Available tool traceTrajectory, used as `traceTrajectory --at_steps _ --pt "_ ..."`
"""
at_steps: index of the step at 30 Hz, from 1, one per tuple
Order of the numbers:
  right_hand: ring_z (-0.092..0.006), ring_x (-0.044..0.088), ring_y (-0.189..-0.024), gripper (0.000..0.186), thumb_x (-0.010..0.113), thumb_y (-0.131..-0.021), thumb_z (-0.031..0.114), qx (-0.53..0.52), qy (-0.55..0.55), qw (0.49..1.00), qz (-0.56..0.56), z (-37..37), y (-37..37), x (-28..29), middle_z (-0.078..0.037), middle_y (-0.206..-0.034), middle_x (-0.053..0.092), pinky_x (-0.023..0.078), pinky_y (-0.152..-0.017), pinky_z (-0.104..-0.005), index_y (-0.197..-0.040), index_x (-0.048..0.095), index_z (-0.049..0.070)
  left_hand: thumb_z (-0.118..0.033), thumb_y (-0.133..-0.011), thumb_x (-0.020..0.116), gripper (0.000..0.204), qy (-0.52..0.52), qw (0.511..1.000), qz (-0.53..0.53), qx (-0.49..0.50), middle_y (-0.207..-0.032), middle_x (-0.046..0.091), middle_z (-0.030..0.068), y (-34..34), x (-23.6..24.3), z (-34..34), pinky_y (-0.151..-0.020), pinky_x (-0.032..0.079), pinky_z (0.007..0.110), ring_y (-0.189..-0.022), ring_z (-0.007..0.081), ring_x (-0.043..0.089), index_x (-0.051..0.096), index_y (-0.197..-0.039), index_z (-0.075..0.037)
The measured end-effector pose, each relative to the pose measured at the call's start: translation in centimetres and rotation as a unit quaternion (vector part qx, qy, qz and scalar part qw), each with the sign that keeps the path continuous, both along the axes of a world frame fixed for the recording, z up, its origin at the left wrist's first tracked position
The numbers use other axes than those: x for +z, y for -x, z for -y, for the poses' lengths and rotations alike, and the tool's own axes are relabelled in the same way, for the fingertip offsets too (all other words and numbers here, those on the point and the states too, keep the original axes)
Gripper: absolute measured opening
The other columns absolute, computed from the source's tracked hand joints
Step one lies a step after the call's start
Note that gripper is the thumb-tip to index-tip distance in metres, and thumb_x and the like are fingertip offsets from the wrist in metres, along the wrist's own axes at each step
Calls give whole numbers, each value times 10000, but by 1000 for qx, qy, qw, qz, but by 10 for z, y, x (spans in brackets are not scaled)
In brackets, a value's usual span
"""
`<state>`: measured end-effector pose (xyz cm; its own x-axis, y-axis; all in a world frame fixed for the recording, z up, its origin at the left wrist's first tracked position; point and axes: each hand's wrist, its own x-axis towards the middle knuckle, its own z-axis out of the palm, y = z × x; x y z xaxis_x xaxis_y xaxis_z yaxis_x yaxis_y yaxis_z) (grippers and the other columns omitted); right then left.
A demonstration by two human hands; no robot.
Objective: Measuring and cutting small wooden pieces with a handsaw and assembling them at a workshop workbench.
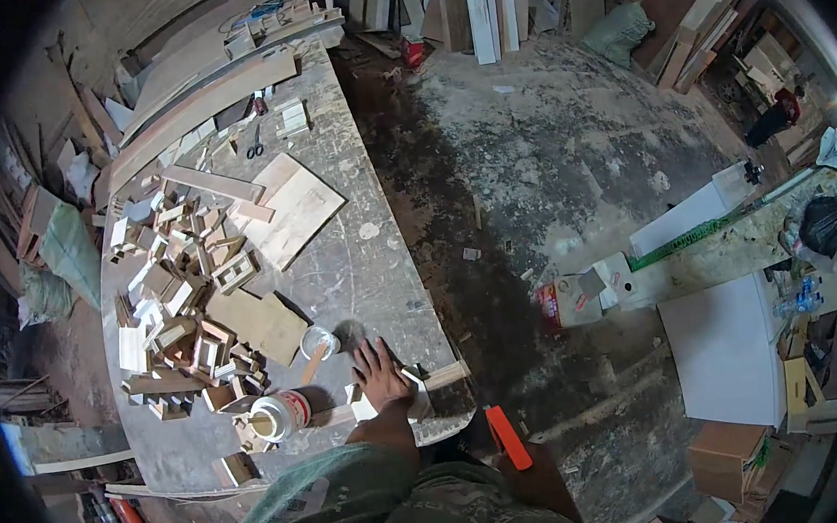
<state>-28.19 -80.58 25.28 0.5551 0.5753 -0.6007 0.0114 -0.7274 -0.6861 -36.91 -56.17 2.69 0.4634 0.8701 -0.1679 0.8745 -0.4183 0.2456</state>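
Observation:
My left hand [382, 380] rests near the front edge of the worn workbench [384, 264], fingers spread, over a small white-and-wood piece [420, 401] lying on a narrow strip. A clear tub [319, 342] with a flat wooden stick stands just beyond my fingertips. A white container [272, 419] with a red label is to their left. My right hand [514, 475], low beside the bench, holds an orange tool [507, 436]; its fingers are largely hidden behind it. A heap of small wooden frames and blocks [176, 300] covers the bench's left part.
Boards [276, 202], scissors [254, 147] and long planks [200, 107] lie farther along the bench. Concrete floor [556, 133] runs to the right, toward a cluttered low counter [694, 259], a white panel [726, 355] and cartons [724, 459]. A person [774, 115] is at the far right.

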Motion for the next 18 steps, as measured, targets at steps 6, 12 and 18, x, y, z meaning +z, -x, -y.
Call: traceTrajectory --at_steps 6,12,18 --pt "-242 619 -656 359 662 -905 359 22 -5 999 -48 -20 -6 -3 -119 -691 611 490 -628 -422 -858 622 5 -253 -915 434 682 10 1000 10 9 -1607 123 169 0 -3 -1 -1160 79 590 -1477 379 108 198 -1547 -146" --pt "-243 625 -679 349 665 -899 358 2 -26 1000 -13 -18 -10 -30 -134 -694 605 491 -644 -424 -890 628 12 -269 -916 445 692 1 1000 -10 11 -1610 117 164 3 -1 -1 -1161 89 589 -1483 368 96 193 -1549 -148" --pt "-255 635 -694 319 690 -872 345 -11 -11 999 -52 -15 -11 -40 -139 -732 635 500 -628 -410 -844 653 30 -270 -914 447 695 -15 1000 -9 8 -1607 130 176 4 -6 -1 -1155 108 599 -1481 378 108 193 -1549 -145"
